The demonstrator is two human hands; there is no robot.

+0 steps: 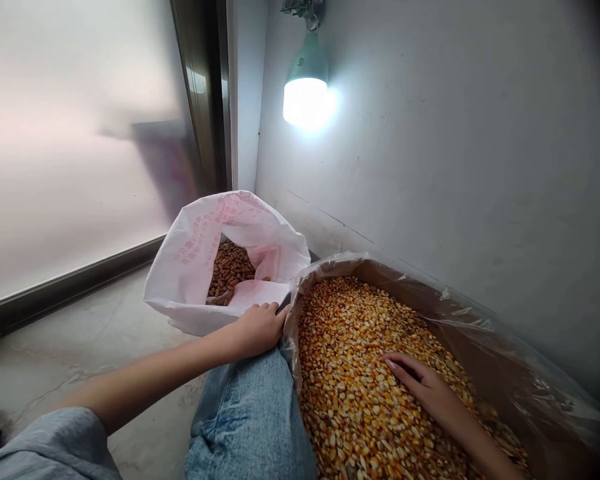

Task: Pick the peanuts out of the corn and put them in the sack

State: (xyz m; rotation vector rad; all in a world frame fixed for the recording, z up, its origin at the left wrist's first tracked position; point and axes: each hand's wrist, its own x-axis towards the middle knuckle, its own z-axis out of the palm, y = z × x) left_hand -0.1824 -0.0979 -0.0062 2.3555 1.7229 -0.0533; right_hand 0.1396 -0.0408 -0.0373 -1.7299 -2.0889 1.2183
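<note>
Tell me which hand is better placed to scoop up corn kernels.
Right hand: it already lies flat on the corn kernels inside the box. The left hand rests at the white bag.

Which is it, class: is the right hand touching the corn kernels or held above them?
Touching: the head view shows the right hand lying flat on the corn kernels.

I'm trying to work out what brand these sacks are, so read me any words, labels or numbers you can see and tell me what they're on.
Nothing can be quoted as it reads.
White woven sack of brown nuts: pink printing on its folded rim, too blurred and creased to read.
Hanging lamp: a faint mark on its green housing, too small to read.
Plastic-lined box of corn kernels: no lettering visible.
</note>
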